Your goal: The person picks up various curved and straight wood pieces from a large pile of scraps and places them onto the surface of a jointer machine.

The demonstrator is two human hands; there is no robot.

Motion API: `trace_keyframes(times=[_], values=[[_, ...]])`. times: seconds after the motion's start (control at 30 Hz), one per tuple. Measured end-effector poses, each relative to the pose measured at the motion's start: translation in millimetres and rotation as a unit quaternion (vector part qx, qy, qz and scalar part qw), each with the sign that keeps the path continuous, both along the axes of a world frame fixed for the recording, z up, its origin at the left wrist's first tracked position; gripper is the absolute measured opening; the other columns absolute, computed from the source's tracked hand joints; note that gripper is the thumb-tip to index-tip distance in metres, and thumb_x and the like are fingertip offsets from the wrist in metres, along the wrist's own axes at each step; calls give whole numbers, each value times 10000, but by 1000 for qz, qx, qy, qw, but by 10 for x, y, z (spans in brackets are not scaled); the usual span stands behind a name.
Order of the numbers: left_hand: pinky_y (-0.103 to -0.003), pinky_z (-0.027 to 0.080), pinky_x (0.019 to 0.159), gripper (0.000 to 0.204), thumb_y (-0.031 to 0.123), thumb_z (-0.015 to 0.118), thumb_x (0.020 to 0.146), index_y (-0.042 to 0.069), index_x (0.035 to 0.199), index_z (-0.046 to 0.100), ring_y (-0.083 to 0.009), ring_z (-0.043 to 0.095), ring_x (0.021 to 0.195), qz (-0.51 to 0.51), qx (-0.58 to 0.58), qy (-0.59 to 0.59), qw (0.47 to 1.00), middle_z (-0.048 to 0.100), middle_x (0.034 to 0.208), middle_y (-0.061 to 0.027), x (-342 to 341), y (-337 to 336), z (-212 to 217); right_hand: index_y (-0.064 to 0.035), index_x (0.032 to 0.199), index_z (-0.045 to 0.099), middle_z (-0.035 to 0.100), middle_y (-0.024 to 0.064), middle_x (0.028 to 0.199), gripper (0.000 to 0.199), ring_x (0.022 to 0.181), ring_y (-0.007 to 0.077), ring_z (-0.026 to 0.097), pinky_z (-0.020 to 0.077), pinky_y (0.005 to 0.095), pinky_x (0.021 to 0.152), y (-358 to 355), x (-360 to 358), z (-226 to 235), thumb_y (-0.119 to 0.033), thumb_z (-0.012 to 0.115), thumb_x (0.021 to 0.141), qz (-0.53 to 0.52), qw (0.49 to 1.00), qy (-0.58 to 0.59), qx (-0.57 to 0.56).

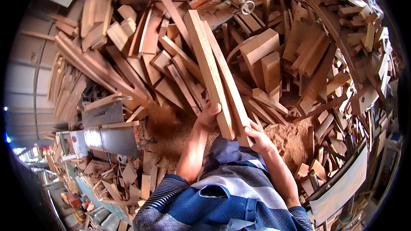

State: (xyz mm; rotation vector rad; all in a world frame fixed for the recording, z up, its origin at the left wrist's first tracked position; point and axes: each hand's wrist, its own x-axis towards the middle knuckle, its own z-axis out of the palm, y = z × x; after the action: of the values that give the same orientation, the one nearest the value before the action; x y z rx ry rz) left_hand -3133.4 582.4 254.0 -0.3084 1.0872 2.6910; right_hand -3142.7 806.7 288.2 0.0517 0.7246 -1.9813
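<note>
Two long wooden boards (209, 66) lie side by side in front of my body, pointing away from me toward the wood pile. My left hand (209, 116) grips the left board near its close end, thumb over the top face. My right hand (258, 137) holds the right board (233, 92) at its near end, thumb on top and fingers around the outer side. A narrow gap shows between the boards along part of their length. The undersides of both boards and the fingers beneath are hidden.
Heaped offcuts (261, 55) and planks surround me ahead and on both sides. Sawdust (295, 145) covers the floor near my feet. To the left stands a machine with a metal table (113, 141). A vise with a round handwheel (247, 7) is at the far side.
</note>
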Motion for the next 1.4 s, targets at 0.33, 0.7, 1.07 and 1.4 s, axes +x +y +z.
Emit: trace_keyframes(times=[0.33,0.7,1.07,1.4], values=[[-478,531,956,887,713,641,795,9,1329,565,-255,628,1141,126,-230,24,965,654,1256,-152,272,-92,34,25,1538,255,546,194,1360,962,1084,224,605,505,295,860,219,605,61,-232,817,801,17,957,219,190],[-459,586,878,757,463,743,824,-5,1364,493,-333,674,1058,152,-56,-34,986,670,1195,-216,895,354,14,95,1519,208,457,275,1445,1049,1306,297,496,384,389,1101,235,1035,-80,-245,852,764,48,943,271,185],[-419,592,863,665,365,785,790,43,1312,527,-290,692,1006,186,-80,-15,979,687,1143,-184,1238,-179,84,102,1517,207,498,244,1403,1066,1285,283,504,390,364,1083,-260,1112,-200,-239,852,739,78,895,395,192],[-417,565,910,638,198,829,751,30,1290,532,-233,704,995,291,-169,-42,941,716,1077,-145,2017,-1490,24,24,1568,78,582,226,1312,1086,1183,263,590,463,374,1003,-1696,1717,-511,-142,813,786,196,952,216,88]])
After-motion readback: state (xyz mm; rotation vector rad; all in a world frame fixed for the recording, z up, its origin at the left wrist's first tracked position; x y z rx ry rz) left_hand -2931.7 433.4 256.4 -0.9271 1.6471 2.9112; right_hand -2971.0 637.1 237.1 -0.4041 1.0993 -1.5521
